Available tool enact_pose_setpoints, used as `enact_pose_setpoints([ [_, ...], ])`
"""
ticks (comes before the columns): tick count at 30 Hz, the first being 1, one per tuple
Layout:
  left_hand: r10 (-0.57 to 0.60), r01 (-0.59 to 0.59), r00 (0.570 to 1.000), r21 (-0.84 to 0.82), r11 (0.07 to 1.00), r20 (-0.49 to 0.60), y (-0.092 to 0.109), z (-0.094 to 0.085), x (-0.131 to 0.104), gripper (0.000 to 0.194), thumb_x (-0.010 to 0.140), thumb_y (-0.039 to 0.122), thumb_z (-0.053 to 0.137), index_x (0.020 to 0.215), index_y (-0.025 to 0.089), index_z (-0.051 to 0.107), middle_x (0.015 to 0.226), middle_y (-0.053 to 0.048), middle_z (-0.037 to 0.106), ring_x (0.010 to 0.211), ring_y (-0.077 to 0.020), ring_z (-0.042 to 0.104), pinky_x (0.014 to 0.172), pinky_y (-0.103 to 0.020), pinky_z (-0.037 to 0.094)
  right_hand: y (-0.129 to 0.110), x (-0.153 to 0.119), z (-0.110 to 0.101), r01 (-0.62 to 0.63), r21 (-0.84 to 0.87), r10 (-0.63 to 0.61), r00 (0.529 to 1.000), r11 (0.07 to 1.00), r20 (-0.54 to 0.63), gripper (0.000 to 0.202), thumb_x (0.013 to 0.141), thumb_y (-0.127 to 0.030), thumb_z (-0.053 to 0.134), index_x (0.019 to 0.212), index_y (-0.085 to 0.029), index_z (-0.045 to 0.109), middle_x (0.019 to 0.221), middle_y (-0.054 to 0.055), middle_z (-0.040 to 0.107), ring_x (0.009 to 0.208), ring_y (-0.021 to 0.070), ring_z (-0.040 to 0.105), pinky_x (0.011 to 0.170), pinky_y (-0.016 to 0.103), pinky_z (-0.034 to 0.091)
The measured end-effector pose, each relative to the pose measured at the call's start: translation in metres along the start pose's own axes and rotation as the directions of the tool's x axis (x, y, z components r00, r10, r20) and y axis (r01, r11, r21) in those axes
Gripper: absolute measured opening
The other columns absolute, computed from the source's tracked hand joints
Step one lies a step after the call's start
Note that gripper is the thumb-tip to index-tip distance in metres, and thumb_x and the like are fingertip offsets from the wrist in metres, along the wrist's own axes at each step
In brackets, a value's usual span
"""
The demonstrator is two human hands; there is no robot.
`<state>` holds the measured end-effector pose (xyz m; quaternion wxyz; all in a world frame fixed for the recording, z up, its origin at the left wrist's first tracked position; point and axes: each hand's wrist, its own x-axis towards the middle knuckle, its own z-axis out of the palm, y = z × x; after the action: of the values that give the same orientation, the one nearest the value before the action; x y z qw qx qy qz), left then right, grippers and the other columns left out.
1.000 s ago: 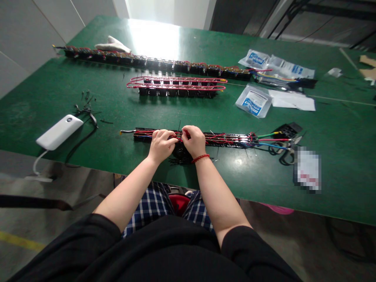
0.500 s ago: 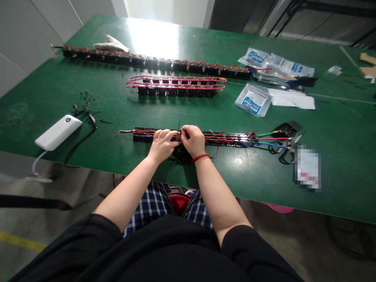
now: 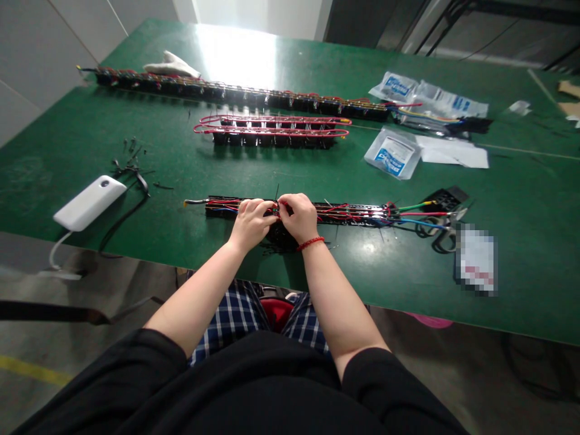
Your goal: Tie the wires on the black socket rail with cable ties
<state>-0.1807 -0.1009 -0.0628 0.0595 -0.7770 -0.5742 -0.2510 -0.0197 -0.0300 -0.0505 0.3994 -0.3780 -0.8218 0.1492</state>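
Observation:
A black strip with red, blue and yellow wires (image 3: pixel 353 214) lies across the green table in front of me. My left hand (image 3: pixel 252 222) rests on its middle, thumb and fingers closed at the wires. Right beside it, my right hand (image 3: pixel 299 216) is pinched over the same spot, a red bracelet on its wrist. What the fingertips hold is too small to make out. Thin black ties (image 3: pixel 278 239) lie below my hands at the strip's near side. Green, red and blue leads (image 3: pixel 414 206) come out of the strip's right end.
Behind are a red-cabled black block (image 3: pixel 272 134), a long wired strip (image 3: pixel 217 93) and a white glove (image 3: pixel 172 65). A white device (image 3: pixel 89 204) lies left. Plastic bags (image 3: pixel 392 153) and scissors (image 3: pixel 446 240) are on the right. The table's near edge (image 3: pixel 399 307) crosses before me.

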Motion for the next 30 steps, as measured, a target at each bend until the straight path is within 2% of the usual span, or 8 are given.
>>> enact_pose_setpoints([
  [9,0.021,-0.021,0.999,-0.006,1.000,-0.040,-0.002,0.000,0.000,0.020,0.091,0.022,0.062,0.091,0.034,0.078,0.124,-0.002,0.068,0.115,-0.0256,0.055,0.100,-0.047,0.039,0.000,0.000,-0.001,0.018,-0.012,-0.018,1.000,1.000,0.019,0.013,0.089,-0.017,0.055,0.084,-0.024,0.064,0.084,0.003,0.071,0.083,0.0213,0.060,0.079,0.035,0.049],
  [16,0.009,-0.010,1.000,-0.020,1.000,-0.017,-0.002,-0.001,0.001,0.021,0.091,0.022,0.062,0.091,0.036,0.078,0.123,-0.001,0.068,0.115,-0.0249,0.056,0.099,-0.047,0.040,0.000,0.000,-0.001,0.001,0.010,-0.001,0.999,1.000,0.036,0.012,0.090,-0.018,0.055,0.085,-0.024,0.064,0.085,0.003,0.071,0.084,0.0215,0.059,0.081,0.035,0.048],
  [23,-0.010,0.009,0.996,-0.009,1.000,-0.094,0.000,-0.003,-0.001,0.020,0.092,0.025,0.063,0.084,0.035,0.077,0.112,-0.001,0.070,0.109,-0.0239,0.056,0.102,-0.048,0.037,-0.005,-0.006,-0.006,0.020,-0.003,-0.020,0.999,1.000,0.047,0.016,0.090,-0.013,0.053,0.084,-0.024,0.064,0.083,0.004,0.069,0.084,0.0217,0.060,0.084,0.036,0.049],
  [27,-0.023,0.022,0.993,-0.010,1.000,-0.113,-0.001,-0.002,-0.002,0.018,0.092,0.025,0.064,0.085,0.035,0.078,0.108,-0.001,0.070,0.109,-0.0241,0.055,0.102,-0.047,0.036,-0.015,-0.006,-0.008,-0.035,-0.072,0.037,0.999,0.997,0.032,0.015,0.087,-0.012,0.057,0.080,-0.024,0.062,0.078,0.003,0.068,0.084,0.0220,0.059,0.083,0.036,0.047],
  [30,-0.026,0.026,0.994,0.000,1.000,-0.104,-0.002,-0.002,-0.002,0.020,0.091,0.022,0.064,0.086,0.035,0.078,0.103,-0.002,0.071,0.104,-0.0234,0.057,0.099,-0.046,0.038,-0.022,-0.007,-0.006,-0.102,-0.050,0.103,0.995,0.994,0.014,0.014,0.087,-0.014,0.056,0.081,-0.025,0.062,0.079,0.002,0.068,0.080,0.0213,0.059,0.078,0.035,0.048],
])
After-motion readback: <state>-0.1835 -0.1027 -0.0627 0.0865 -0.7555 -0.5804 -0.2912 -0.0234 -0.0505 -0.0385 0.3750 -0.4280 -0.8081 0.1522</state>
